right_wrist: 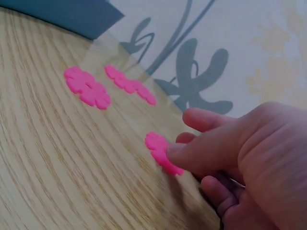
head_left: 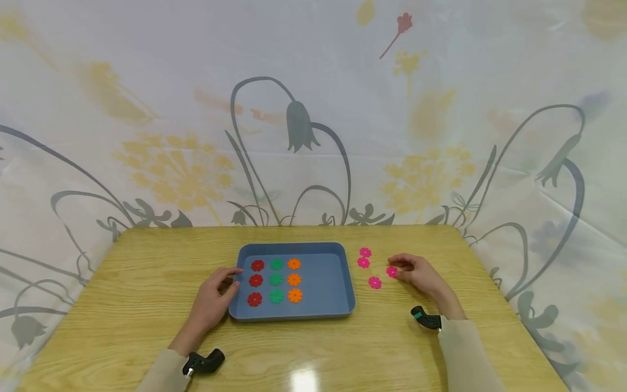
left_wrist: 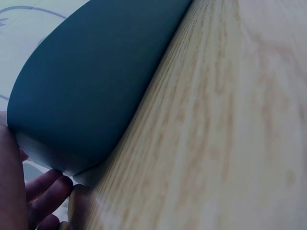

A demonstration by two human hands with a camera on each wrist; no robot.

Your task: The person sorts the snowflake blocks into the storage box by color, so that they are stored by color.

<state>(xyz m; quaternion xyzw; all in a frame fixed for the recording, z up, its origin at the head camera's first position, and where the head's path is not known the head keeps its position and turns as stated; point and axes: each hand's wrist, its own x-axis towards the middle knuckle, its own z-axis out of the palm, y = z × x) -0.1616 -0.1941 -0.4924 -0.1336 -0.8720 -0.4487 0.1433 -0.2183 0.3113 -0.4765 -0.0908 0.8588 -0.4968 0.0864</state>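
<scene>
A blue-grey tray (head_left: 323,283) lies on the table with columns of flower-shaped discs in it: red (head_left: 256,280), green (head_left: 276,279) and orange (head_left: 294,279). My left hand (head_left: 212,296) holds the tray's left wall, its index finger and thumb tips at the rim. In the left wrist view, other fingers (left_wrist: 50,196) curl beside the tray's outer wall (left_wrist: 91,81). To the right of the tray, my right hand (head_left: 423,276) pinches a pink flower-shaped disc (right_wrist: 160,153) near its edge. The disc stands tilted, with a shadow on the wood below it.
Three more pink discs lie between tray and right hand: one nearer the front (head_left: 374,282) and two close together (head_left: 363,262) farther back. The wooden table (head_left: 372,348) ends at a flower-patterned curtain (head_left: 313,179). Each wrist wears a black camera mount (head_left: 426,318).
</scene>
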